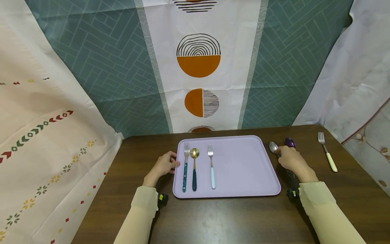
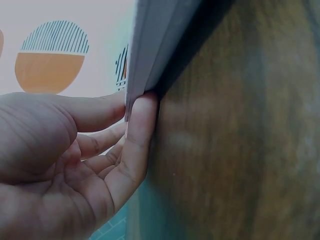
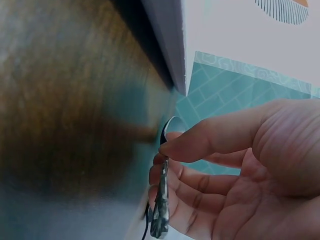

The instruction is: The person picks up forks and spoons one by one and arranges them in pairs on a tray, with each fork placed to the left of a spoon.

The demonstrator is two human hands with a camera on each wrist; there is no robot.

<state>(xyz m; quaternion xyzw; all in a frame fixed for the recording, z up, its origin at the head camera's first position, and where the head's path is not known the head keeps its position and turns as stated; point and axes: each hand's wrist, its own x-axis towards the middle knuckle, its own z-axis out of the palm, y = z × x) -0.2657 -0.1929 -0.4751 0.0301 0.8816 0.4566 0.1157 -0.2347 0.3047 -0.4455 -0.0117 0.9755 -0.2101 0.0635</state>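
A lilac tray lies on the table. My left hand grips its left rim; in the left wrist view the thumb is on one side of the rim and a finger on the underside. On the tray's left half are a teal-handled fork, a gold spoon with a dark green handle and a light-blue-handled fork. Right of the tray, my right hand pinches a silver spoon with a patterned dark handle. A purple spoon lies just beyond that hand, partly hidden.
Farther right on the brown wooden table lies a cream-handled fork. Patterned cloth hangs behind the table's back edge, with more cloth at both sides.
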